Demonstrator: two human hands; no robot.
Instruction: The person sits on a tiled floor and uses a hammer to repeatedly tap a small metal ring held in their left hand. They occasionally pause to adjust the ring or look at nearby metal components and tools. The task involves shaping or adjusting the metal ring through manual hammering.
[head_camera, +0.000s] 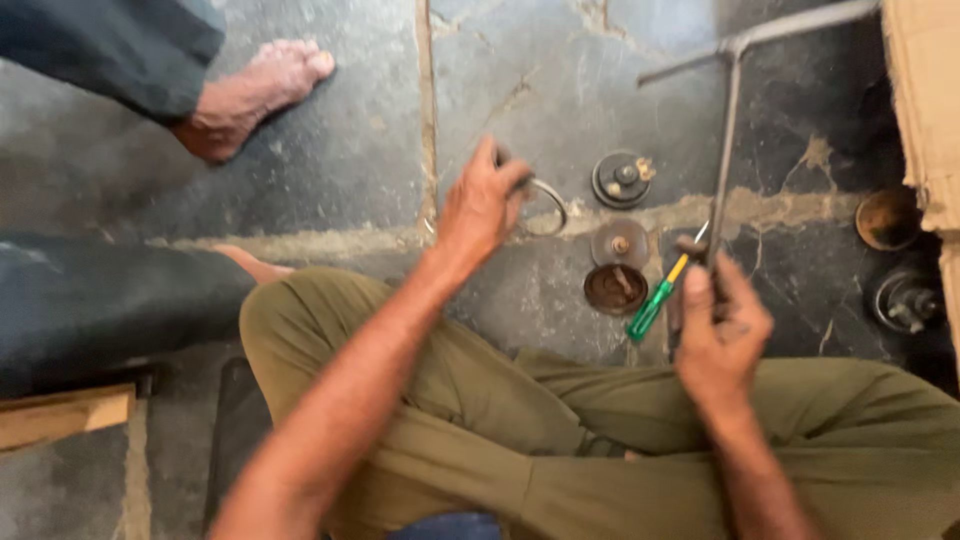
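My left hand grips a thin metal ring just above the stone floor, fingers closed over its left side. My right hand is closed around the lower end of a long T-shaped metal wrench that stands on the floor and runs up toward the top right. A green-and-yellow screwdriver lies on the floor just left of my right hand. Between the hands sit a small greasy round cup and a flat round disc. I sit cross-legged in olive trousers.
A dark round hub part lies beyond the disc. A rusty bowl and a black round part sit at the right by a cardboard edge. Another person's bare foot and dark-trousered leg are at left.
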